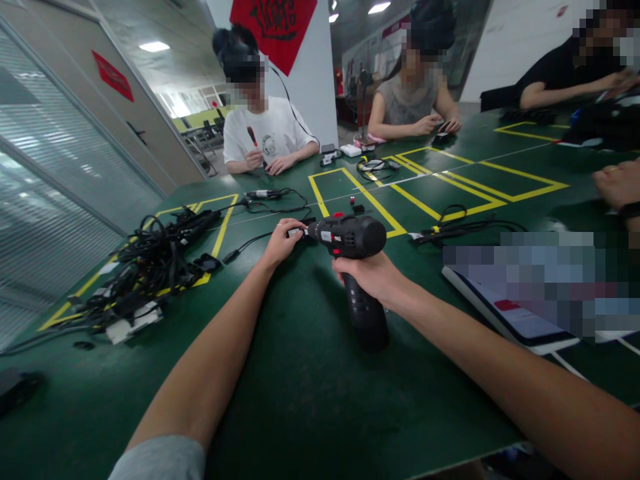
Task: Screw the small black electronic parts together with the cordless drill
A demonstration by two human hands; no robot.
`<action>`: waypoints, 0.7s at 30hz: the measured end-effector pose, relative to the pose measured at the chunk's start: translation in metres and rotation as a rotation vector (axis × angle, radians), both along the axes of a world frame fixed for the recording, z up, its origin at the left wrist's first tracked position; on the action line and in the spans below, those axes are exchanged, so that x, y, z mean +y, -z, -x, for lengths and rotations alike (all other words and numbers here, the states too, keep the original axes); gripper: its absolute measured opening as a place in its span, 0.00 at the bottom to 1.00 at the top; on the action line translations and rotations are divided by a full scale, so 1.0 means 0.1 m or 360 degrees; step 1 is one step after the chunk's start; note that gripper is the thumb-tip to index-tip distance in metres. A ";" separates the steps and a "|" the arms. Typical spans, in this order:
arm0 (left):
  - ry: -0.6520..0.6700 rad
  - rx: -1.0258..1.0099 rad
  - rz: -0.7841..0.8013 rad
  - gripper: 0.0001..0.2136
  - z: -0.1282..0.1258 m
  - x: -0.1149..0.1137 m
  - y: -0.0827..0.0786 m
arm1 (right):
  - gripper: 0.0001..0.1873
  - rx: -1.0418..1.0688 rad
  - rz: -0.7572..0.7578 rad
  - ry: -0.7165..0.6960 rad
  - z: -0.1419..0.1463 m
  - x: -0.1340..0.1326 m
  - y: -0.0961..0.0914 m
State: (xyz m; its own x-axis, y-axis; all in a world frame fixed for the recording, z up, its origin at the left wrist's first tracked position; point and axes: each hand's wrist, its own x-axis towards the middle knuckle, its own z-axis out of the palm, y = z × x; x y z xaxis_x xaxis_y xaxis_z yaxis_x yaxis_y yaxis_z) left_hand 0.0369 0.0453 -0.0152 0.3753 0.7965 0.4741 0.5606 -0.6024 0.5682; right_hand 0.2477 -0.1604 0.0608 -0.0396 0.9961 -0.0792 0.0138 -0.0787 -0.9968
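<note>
Green table (pixel 310 400) with yellow tape boxes marked on it, glass-walled office all around, pretty busy bench. Closest to the camera, the person's right hand (pixel 371 277) is wrapped tight round the grip of a black cordless drill (pixel 353 237), fingers fully closed on the handle. The drill stands on its base on the mat, roughly mid-table, nose pointing left. The left hand (pixel 281 243) is just past it at the nose end, fingertips pinched narrow on a small piece (pixel 296 232) right at the chuck. It might be a bit or some connector, honestly too small to call.

Off to the right lies a tablet (pixel 520 321) flat on the mat, and a bit further back there's a loose black cable (pixel 453 227). Over on the left sits a big tangled cable pile (pixel 150 263), well apart from the drill.

Further up the table a co-worker in a white shirt (pixel 273 133) holds a red-handled screwdriver (pixel 252 137) upright. Beside them a person in a grey top (pixel 413 100) has both hands on the table, another in a black top (pixel 550 70) leans in at the far right, and someone else's hand (pixel 617 183) pokes in at the right edge
</note>
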 end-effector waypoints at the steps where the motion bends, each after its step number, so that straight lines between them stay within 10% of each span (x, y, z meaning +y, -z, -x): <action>1: 0.0003 -0.0001 0.0001 0.13 0.00 0.00 0.00 | 0.04 -0.0002 -0.0005 0.0005 0.00 0.00 0.00; 21: 0.0018 -0.0014 -0.0013 0.13 -0.01 -0.03 -0.02 | 0.05 -0.0004 0.0008 0.0011 0.01 0.02 0.01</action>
